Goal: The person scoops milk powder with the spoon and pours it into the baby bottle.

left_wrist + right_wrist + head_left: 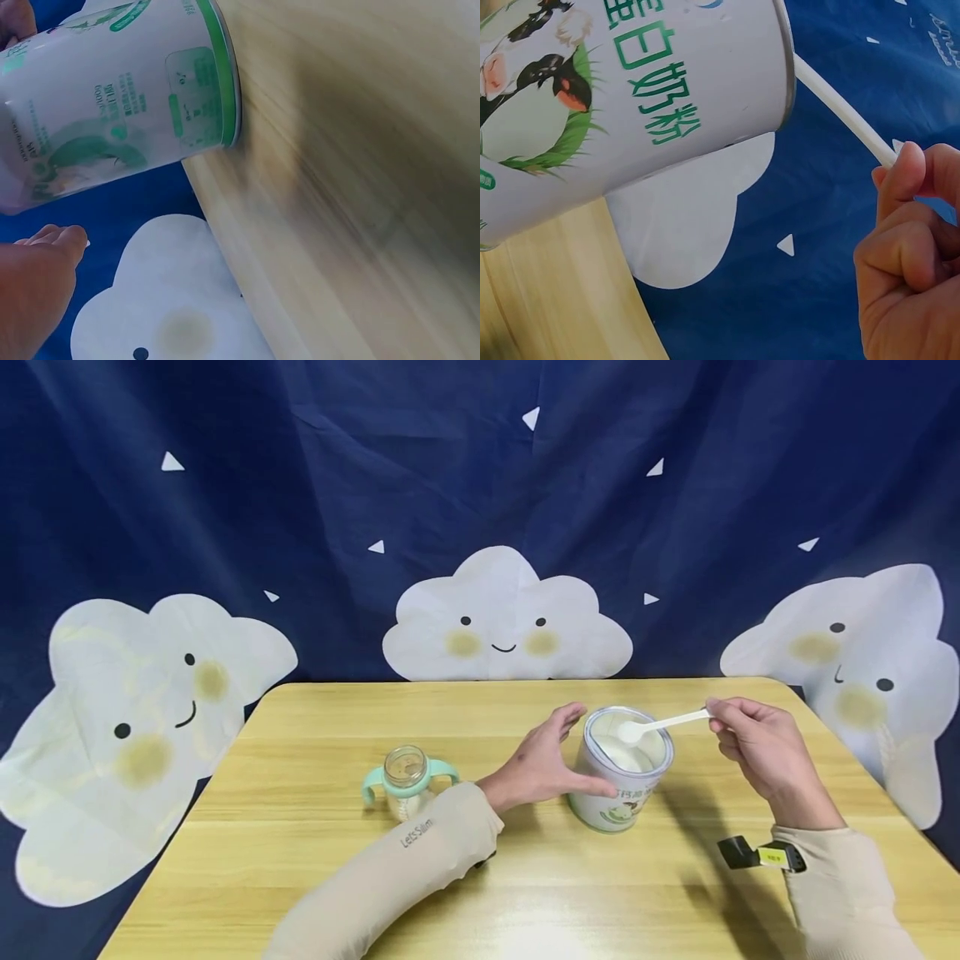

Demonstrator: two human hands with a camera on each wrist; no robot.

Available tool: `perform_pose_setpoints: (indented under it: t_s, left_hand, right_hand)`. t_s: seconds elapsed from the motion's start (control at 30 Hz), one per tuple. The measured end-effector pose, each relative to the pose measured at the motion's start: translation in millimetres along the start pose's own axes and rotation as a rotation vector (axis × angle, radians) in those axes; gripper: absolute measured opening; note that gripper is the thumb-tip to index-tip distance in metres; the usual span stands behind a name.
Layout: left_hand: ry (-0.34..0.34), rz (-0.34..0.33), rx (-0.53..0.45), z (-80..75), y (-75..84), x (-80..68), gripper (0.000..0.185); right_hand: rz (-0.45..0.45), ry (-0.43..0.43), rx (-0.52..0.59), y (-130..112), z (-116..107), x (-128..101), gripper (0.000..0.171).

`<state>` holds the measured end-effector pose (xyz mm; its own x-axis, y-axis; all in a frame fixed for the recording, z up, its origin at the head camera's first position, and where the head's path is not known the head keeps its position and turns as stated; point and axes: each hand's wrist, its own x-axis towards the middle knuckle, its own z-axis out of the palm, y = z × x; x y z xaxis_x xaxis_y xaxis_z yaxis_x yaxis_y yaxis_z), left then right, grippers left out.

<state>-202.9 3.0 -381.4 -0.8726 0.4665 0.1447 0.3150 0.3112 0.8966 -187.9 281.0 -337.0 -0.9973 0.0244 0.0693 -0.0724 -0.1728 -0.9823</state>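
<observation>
A white milk powder can [617,802] stands lidless on the table, whitish powder visible inside. Its side carries green print and a cow picture in the right wrist view. My right hand [768,752] pinches the handle end of a white scoop [675,720], whose bowl is inside the can's mouth. Beside the can's left side is my left hand [536,764], its thumb across the can's front and its fingers stretched out apart from the wall. In the left wrist view the fingers [49,251] stand off the can.
A baby bottle [406,777] with mint-green handles stands uncapped to the left, partly behind my left sleeve [420,852]. The wooden table [300,735] ends at a dark blue curtain [420,468] with smiling clouds. A camera [757,856] is strapped to my right wrist.
</observation>
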Motion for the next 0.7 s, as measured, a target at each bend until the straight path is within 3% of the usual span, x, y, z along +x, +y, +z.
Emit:
perform_pose_setpoints:
  t_s: [0.23, 0.7]
  left_hand:
    - [0.013, -0.027, 0.004, -13.5, 3.0, -7.9, 0.115]
    - [0.013, -0.02, -0.033, -32.7, -0.3, -15.3, 0.111]
  right_hand:
    - [-0.015, -0.006, 0.019, -4.2, 1.8, 1.3, 0.028]
    - [-0.023, -0.021, 0.06, -7.9, 8.9, 2.7, 0.027]
